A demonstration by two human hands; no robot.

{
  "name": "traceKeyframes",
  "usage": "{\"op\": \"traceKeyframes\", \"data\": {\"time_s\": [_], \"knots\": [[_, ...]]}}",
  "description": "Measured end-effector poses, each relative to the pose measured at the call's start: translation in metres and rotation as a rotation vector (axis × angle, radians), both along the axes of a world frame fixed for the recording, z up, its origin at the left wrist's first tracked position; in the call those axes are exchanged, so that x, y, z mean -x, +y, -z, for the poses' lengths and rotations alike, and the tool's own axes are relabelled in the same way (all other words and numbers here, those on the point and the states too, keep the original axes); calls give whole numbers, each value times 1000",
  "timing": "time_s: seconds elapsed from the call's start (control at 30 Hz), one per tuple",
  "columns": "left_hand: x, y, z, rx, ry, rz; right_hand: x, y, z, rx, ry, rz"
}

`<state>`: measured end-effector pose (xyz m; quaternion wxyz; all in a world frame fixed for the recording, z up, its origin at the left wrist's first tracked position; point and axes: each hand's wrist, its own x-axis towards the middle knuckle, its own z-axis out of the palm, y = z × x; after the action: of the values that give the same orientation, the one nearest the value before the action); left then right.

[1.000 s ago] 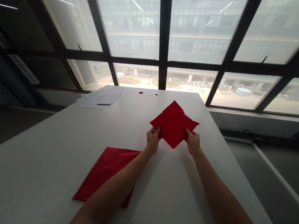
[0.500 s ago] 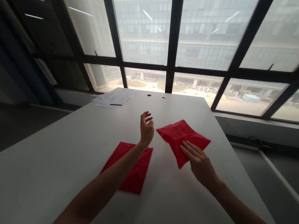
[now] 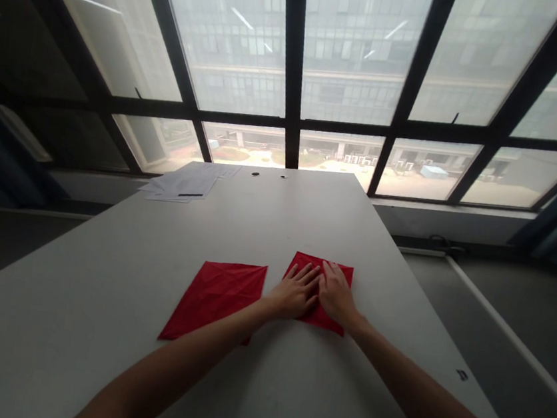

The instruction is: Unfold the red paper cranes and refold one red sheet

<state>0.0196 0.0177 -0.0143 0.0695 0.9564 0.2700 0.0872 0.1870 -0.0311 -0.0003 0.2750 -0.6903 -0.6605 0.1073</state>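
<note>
Left hand (image 3: 293, 296) laid flat, grip spread, right hand (image 3: 338, 295) touching beside it, fingers pressed together, both on a red sheet (image 3: 322, 317) just below right of frame centre, second red sheet (image 3: 223, 291) to its left, white tabletop (image 3: 112, 297), papers (image 3: 188, 182) upper left, dark-framed windows (image 3: 351, 56) across the top.
</note>
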Motion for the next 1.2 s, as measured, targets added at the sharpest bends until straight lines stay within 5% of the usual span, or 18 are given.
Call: {"op": "traceKeyframes", "data": {"time_s": [0.13, 0.4, 0.57, 0.83, 1.07, 1.2], "knots": [[-1, -10, 1, 31, -6, -80, 24, -1, 20, 73, -161, 21], [-7, 13, -2, 202, -204, -311, -4, -8, 28, 82, -330, 54], [-15, 32, 1, 222, -272, -223, -1, -7, 31, 73, -348, 62], [48, 93, -17, 171, -431, -471, -2, -7, 32, 86, -349, 63], [105, 44, -1, 85, -424, -614, -1, -9, 32, 81, -339, 45], [122, 23, -11, 11, -336, -695, 0, -11, 32, 106, -335, 11]]}}
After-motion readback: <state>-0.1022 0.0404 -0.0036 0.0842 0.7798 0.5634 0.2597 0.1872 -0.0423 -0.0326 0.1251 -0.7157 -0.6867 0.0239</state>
